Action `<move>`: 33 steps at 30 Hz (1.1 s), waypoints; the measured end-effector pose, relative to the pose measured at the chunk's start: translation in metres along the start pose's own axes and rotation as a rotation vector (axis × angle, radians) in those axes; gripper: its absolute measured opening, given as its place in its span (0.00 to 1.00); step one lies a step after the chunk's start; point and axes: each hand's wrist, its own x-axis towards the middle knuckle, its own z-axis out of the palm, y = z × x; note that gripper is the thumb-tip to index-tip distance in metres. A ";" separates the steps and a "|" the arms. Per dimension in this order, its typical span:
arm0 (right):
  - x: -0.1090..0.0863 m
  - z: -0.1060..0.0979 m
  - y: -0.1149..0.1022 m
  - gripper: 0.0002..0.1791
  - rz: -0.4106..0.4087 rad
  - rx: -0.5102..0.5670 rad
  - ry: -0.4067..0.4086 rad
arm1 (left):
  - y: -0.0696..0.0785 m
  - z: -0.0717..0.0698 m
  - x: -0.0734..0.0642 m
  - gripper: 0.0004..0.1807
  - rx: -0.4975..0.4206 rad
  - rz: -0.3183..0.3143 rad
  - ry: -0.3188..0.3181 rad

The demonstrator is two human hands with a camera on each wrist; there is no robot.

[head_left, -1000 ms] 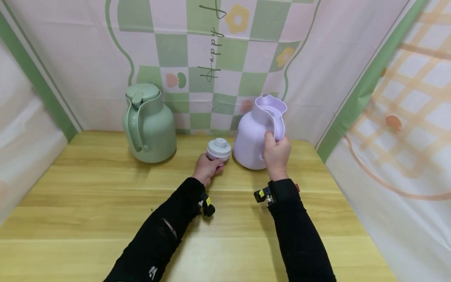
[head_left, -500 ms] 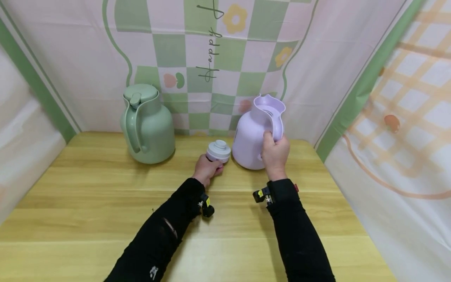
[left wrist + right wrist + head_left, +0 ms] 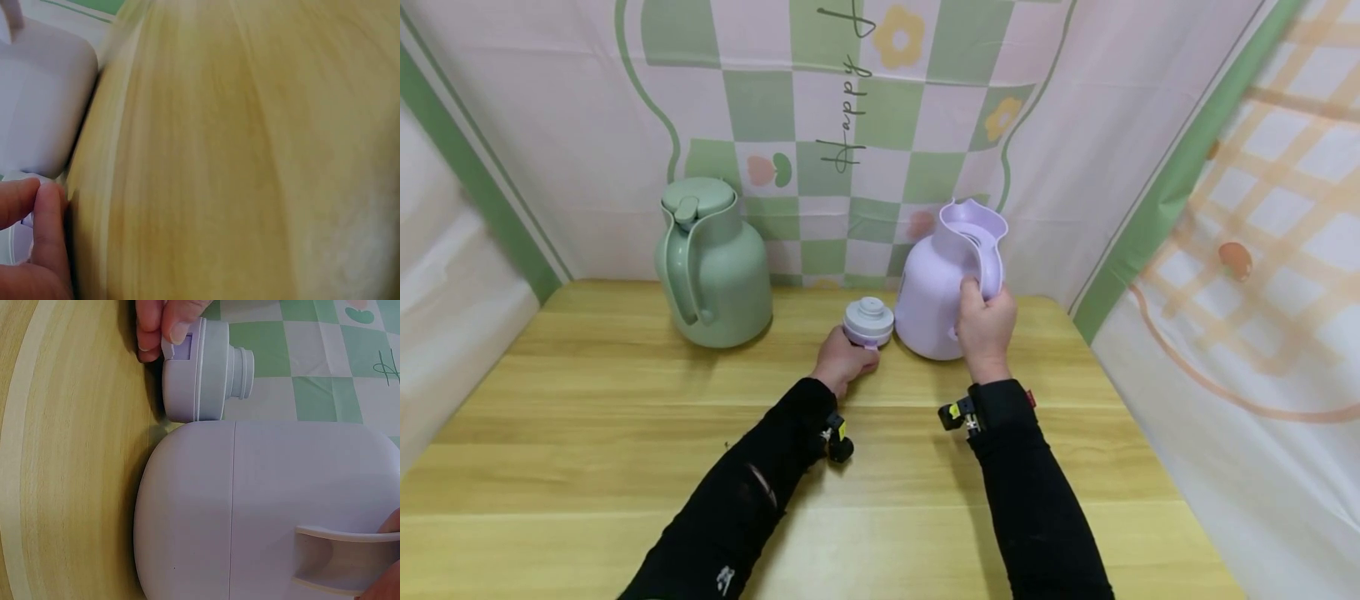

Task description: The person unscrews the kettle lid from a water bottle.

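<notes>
A lilac vacuum jug (image 3: 925,292) stands upright with its spouted mouth uncovered. My right hand (image 3: 987,332) is wrapped round its handle (image 3: 992,265). Just left of the jug, its lid (image 3: 869,318) sits upside down on the table, the grey stepped stopper (image 3: 240,372) facing up. My left hand (image 3: 842,360) pinches the lid's small lilac tab (image 3: 180,349) between thumb and fingers. In the right wrist view the lid's side is right against the jug's body. The left wrist view catches only the left fingers (image 3: 49,231) and part of the lid.
A green vacuum jug (image 3: 722,275) with its lid on stands at the back left. The wooden table (image 3: 880,533) meets a checked cloth backdrop (image 3: 820,108) close behind both jugs, with cloth walls at either side.
The lid has shifted slightly right towards the lilac jug and turned a little, with my left fingers moving along. My right hand and the lilac jug stay put.
</notes>
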 end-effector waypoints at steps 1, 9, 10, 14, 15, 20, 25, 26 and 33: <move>0.000 0.000 0.000 0.14 0.000 -0.001 -0.001 | 0.000 0.000 0.000 0.37 -0.011 -0.001 -0.009; 0.001 0.001 -0.001 0.15 0.010 -0.008 -0.007 | -0.001 0.000 0.004 0.30 0.238 0.081 0.031; 0.001 0.001 -0.001 0.15 0.007 -0.009 -0.006 | -0.001 0.000 0.004 0.29 0.255 0.081 0.030; 0.002 0.002 -0.001 0.15 0.003 -0.006 -0.005 | 0.002 0.000 0.003 0.29 0.251 0.048 0.009; 0.002 0.002 -0.001 0.14 0.002 -0.005 -0.007 | 0.002 0.001 0.003 0.28 0.245 0.037 0.004; 0.002 0.003 -0.001 0.14 -0.004 -0.005 -0.007 | 0.002 0.001 0.004 0.28 0.235 0.020 -0.002; 0.001 0.003 0.000 0.14 -0.007 -0.001 -0.007 | 0.001 0.001 0.005 0.26 0.219 0.017 -0.011; 0.001 0.002 0.000 0.14 -0.006 0.000 -0.008 | 0.001 0.001 0.005 0.25 0.216 0.018 -0.012; 0.000 0.000 0.000 0.15 0.005 -0.002 -0.012 | 0.001 0.002 0.005 0.24 0.227 0.010 -0.020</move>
